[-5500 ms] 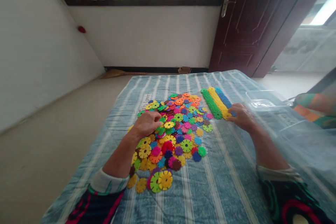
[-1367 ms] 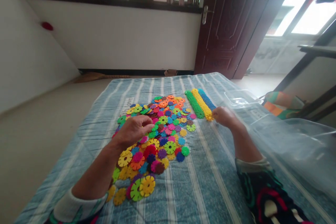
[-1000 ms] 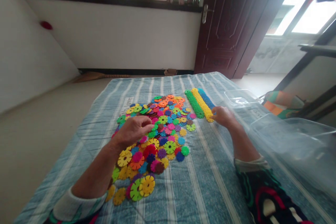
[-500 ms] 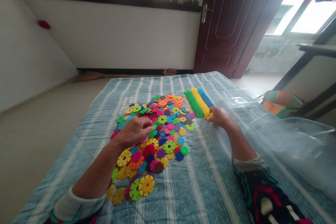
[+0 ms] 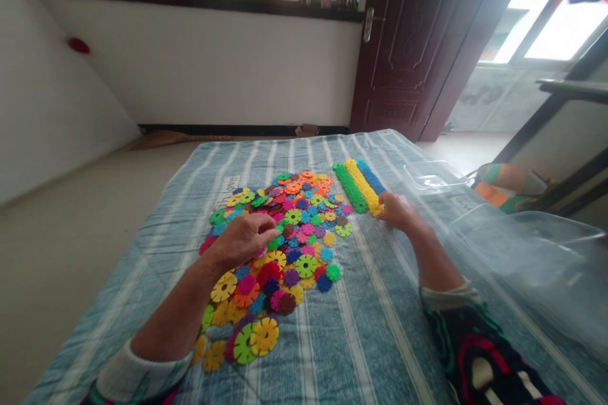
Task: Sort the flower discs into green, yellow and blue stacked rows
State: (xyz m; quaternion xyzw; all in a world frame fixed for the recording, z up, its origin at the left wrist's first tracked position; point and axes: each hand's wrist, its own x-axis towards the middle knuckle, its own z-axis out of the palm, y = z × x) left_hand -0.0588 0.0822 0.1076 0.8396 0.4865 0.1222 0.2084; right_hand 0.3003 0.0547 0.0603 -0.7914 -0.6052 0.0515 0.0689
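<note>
Striped quilt (image 5: pixel 332 354): left hand (image 5: pixel 242 242) was half-curled over plastic disc pile (image 5: pixel 304 228); right hand (image 5: pixel 401 212) touched end of yellow disc stack (image 5: pixel 361 186); hold unclear for both.

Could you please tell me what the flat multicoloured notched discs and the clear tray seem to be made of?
The flat multicoloured notched discs look like moulded plastic, semi-matte, given their even colour and crisp teeth. The clear tray seems thin transparent plastic: the blue striped quilt shows through.

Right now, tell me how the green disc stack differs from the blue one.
The green disc stack lies leftmost of the rows, the blue disc stack rightmost. The green reaches nearer the person and looks longer; the blue ends sooner. Both lie flat on the striped blanket, side by side.
</note>
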